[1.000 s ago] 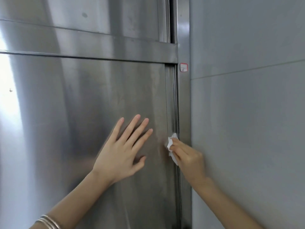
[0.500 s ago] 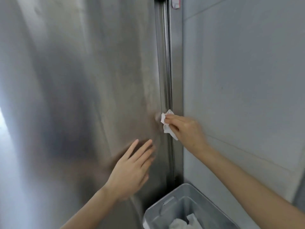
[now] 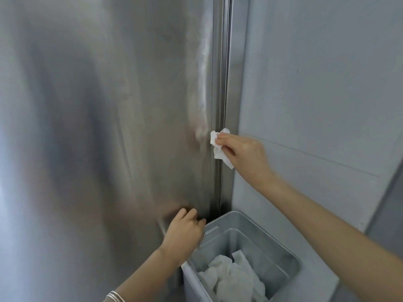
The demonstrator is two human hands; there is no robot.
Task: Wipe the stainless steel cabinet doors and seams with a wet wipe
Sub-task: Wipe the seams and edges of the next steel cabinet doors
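A tall stainless steel cabinet door (image 3: 109,127) fills the left and middle of the view. Its vertical seam (image 3: 222,83) runs down the right edge beside the frame. My right hand (image 3: 244,153) pinches a crumpled white wet wipe (image 3: 219,147) and presses it against the seam at mid height. My left hand (image 3: 185,229) is low on the door near its bottom right corner, fingers curled against the metal, nothing visibly in it. Silver bangles sit on my left wrist.
A grey plastic bin (image 3: 290,262) stands on the floor at the foot of the seam, holding several used white wipes (image 3: 231,277). A plain grey wall (image 3: 316,83) runs along the right, close to the cabinet frame.
The view has tilted downward, bringing the bin in. My right hand has slid the wipe down the seam. My left hand has dropped lower on the door and its fingers have curled.
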